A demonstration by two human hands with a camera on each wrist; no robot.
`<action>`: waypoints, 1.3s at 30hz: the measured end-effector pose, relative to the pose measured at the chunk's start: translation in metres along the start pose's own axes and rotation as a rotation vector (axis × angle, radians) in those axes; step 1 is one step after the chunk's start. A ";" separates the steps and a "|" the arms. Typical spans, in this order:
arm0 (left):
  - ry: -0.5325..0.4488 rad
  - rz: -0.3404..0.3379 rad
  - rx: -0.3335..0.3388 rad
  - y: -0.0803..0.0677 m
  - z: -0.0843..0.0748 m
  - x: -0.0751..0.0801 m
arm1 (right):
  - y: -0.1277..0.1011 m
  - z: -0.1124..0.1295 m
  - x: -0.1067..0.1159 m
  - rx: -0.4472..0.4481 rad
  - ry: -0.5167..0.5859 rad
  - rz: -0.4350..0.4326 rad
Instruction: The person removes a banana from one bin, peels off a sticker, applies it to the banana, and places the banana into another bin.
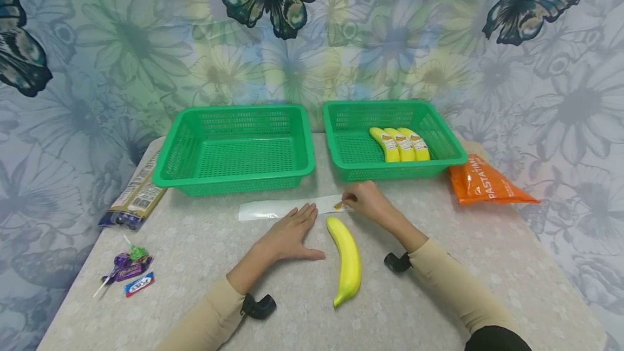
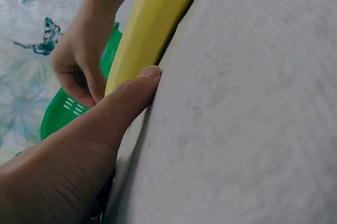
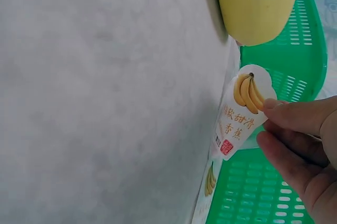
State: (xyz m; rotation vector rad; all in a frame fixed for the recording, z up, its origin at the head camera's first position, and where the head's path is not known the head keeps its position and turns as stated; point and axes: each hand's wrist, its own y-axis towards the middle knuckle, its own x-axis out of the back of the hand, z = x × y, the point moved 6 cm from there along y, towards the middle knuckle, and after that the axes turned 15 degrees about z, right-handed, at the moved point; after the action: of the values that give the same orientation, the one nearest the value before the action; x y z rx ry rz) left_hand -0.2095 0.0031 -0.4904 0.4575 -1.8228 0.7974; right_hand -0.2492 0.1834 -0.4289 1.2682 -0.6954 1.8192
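- Loose banana (image 1: 346,258) lies on the bench (image 1: 439,297), just in front of the white sticker strip (image 1: 287,208).
- Right hand (image 1: 368,202) has a pinching grip on a banana sticker (image 3: 239,113) at the strip's right end.
- Left hand (image 1: 290,234) lies flat, fingers spread wide, on the strip just left of the banana, holding nothing.
- Behind the strip sit two green baskets (image 1: 234,148); the right one holds three stickered bananas (image 1: 401,144).

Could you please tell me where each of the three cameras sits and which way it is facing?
Head: worn on the head, looks forward and down at the table, two green baskets, both hands and sleeves.
Left wrist: low behind the left hand, looks along the table past its thumb.
Right wrist: beside the right hand, looks at the banana sticker in its grip.
All three share the loose banana.
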 end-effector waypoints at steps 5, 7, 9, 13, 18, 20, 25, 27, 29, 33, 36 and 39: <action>-0.007 0.008 0.000 -0.001 0.001 0.000 | -0.013 0.001 0.006 0.028 0.023 -0.032; -0.015 0.017 0.002 -0.001 0.001 -0.001 | -0.019 0.000 0.008 0.029 0.037 -0.044; -0.018 0.022 0.003 -0.001 0.002 -0.001 | -0.026 0.000 0.013 0.019 0.060 -0.062; -0.023 0.017 0.001 -0.001 0.003 -0.002 | -0.041 0.001 0.028 -0.017 0.161 -0.112; -0.013 0.016 0.006 0.001 0.004 -0.002 | -0.060 0.012 0.033 -0.094 0.398 -0.057; -0.010 0.022 0.012 0.001 0.005 -0.002 | -0.066 0.017 0.028 -0.133 0.487 0.003; -0.021 0.021 0.011 0.002 0.004 -0.001 | -0.075 0.024 0.014 -0.201 0.628 0.098; -0.023 0.019 0.008 0.001 0.003 0.000 | -0.078 0.023 0.009 -0.221 0.653 0.103; -0.028 0.021 0.004 0.001 0.002 0.000 | -0.080 0.021 0.005 -0.244 0.666 0.108; -0.039 0.025 0.000 0.001 0.001 0.000 | -0.083 0.017 -0.004 -0.277 0.678 0.133; -0.037 0.021 0.000 0.001 0.001 0.000 | -0.084 0.016 -0.008 -0.284 0.680 0.139; -0.035 0.013 -0.004 0.001 0.000 0.000 | -0.085 0.016 -0.008 -0.283 0.684 0.134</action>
State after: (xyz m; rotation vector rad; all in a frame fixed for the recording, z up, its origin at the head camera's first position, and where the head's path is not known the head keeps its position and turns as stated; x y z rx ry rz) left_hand -0.2105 0.0036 -0.4907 0.4598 -1.8613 0.7996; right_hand -0.1672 0.2136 -0.4314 0.3724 -0.6199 2.0057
